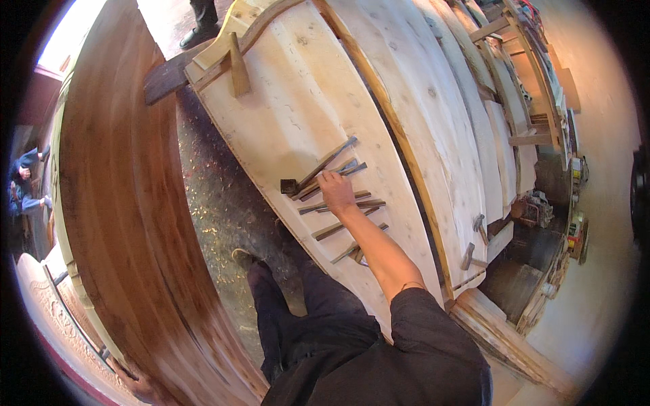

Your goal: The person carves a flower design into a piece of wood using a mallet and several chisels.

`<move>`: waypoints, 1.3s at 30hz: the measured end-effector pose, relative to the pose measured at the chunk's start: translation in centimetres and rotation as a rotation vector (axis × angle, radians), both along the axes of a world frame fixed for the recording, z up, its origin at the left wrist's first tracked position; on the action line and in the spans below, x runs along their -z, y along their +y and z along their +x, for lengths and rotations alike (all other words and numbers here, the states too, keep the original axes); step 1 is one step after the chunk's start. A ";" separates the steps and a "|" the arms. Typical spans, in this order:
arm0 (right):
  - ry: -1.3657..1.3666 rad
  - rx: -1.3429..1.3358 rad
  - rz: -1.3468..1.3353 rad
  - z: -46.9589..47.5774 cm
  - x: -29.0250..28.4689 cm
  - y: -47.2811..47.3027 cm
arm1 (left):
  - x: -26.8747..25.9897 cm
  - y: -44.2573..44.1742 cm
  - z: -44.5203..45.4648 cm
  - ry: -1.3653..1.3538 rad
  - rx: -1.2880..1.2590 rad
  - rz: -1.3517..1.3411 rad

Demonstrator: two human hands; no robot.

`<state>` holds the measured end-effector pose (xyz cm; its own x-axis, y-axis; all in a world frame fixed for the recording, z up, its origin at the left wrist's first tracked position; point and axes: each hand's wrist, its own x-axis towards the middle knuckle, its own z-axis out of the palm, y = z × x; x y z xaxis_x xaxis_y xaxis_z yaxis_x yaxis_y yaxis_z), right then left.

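Observation:
My right hand (337,192) reaches down onto a loose row of carving chisels on a pale wooden panel (284,122). Its fingertips touch the far group of chisels (325,161); whether they grip one is hidden. A small dark square block (289,186) is beside the ends of that group. Closer to my body lie more chisels (329,231), roughly parallel, some partly under my forearm. At the lower left, what appears to be my left hand (139,385) rests at the edge of a long brown plank (127,167); its fingers are mostly hidden.
A tapered wooden club (238,71) is on the panel's far end. Two hammers (480,224) (467,256) lie on the neighbouring pale panel (406,101). Wood chips dot the dark floor (213,203). A carved panel (61,325) stands left; a person (25,188) is beyond, another person's shoe (198,35) ahead.

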<state>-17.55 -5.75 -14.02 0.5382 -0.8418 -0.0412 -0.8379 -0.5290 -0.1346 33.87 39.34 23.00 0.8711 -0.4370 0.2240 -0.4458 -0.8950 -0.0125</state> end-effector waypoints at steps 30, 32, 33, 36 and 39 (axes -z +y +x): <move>-0.028 -0.168 -0.101 -3.5 -5.8 -0.8 | -2.2 -8.1 -4.5 -0.161 0.153 0.041; -0.263 0.206 0.033 -3.8 -9.7 -0.9 | -2.6 -8.4 -4.7 -0.207 0.146 0.089; -0.320 0.475 0.149 -4.9 -11.1 -0.4 | -2.6 -10.2 -4.9 -0.214 0.165 0.118; -1.436 0.887 0.561 -5.4 -14.5 -1.2 | -3.3 -9.5 -5.6 -0.148 0.071 0.058; -1.774 0.893 0.763 -7.4 -14.5 -0.8 | -3.0 -9.1 -5.7 -0.163 0.118 0.064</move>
<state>-24.94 -6.55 0.46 -0.0548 -0.8969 -0.4389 0.4580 0.3680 -0.8092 28.21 30.27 25.97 0.7674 -0.5522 0.3259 -0.5353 -0.8315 -0.1485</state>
